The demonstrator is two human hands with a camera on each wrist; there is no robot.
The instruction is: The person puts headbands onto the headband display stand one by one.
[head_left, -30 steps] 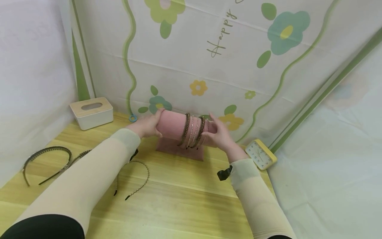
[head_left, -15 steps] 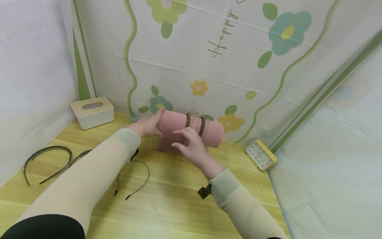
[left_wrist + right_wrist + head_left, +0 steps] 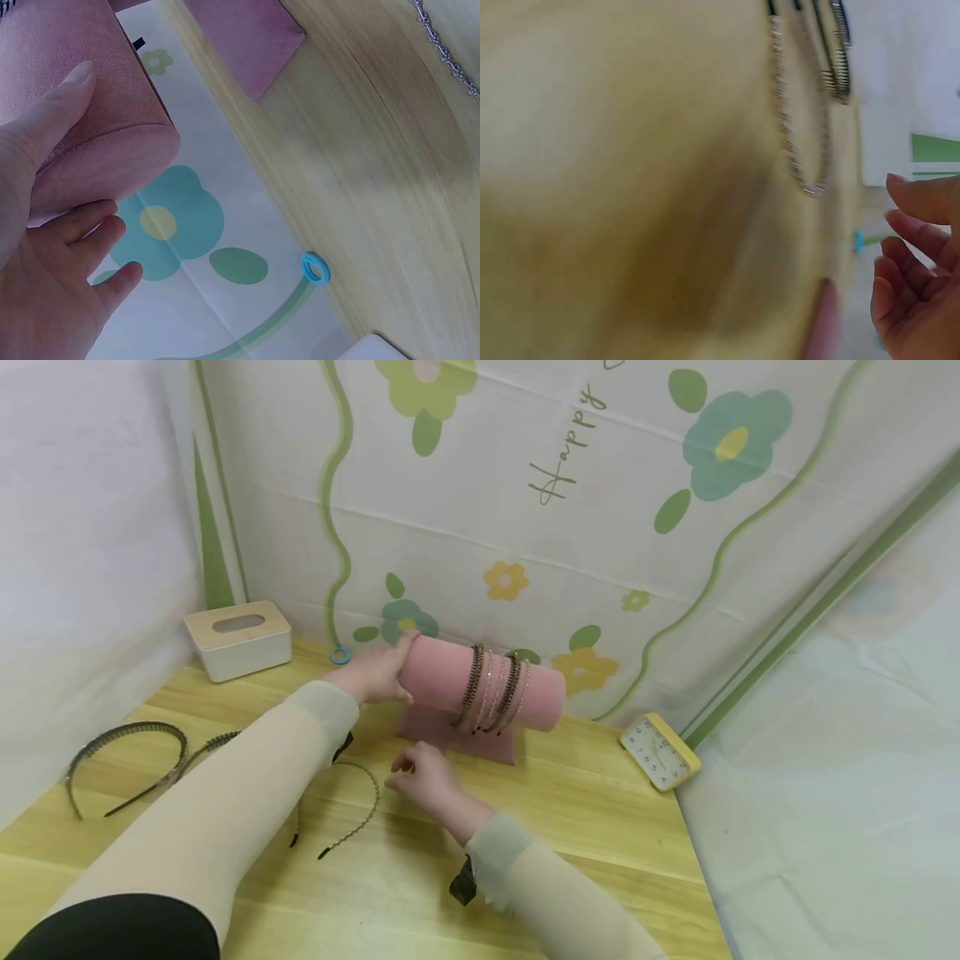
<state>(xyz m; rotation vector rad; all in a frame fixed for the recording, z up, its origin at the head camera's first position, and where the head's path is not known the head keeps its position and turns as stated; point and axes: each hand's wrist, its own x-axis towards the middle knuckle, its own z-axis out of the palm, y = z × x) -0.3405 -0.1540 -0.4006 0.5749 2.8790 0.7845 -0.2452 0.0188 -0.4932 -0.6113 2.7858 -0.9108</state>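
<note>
A pink padded headband stand (image 3: 438, 675) lies across the back of the table, its roll carrying several dark and beaded headbands (image 3: 513, 685). My left hand (image 3: 375, 672) grips the roll's left end; the left wrist view has the thumb (image 3: 64, 105) on its side and the other fingers beyond the end. My right hand (image 3: 431, 781) hovers over the wood in front of the stand, fingers loosely curled, holding nothing. Just left of it lies a thin beaded headband (image 3: 350, 835), also visible in the right wrist view. My left forearm partly covers that headband.
Dark toothed headbands (image 3: 135, 727) lie at the table's left. A tissue box (image 3: 247, 647) stands at the back left, near a small blue ring (image 3: 341, 655). A yellow clock (image 3: 660, 750) sits at the right edge. Behind the stand hangs a flowered cloth (image 3: 450, 527).
My right hand has left the right end of the headband stand and come down leftward in front of it, towards the beaded headband. The left hand keeps its grip on the stand.
</note>
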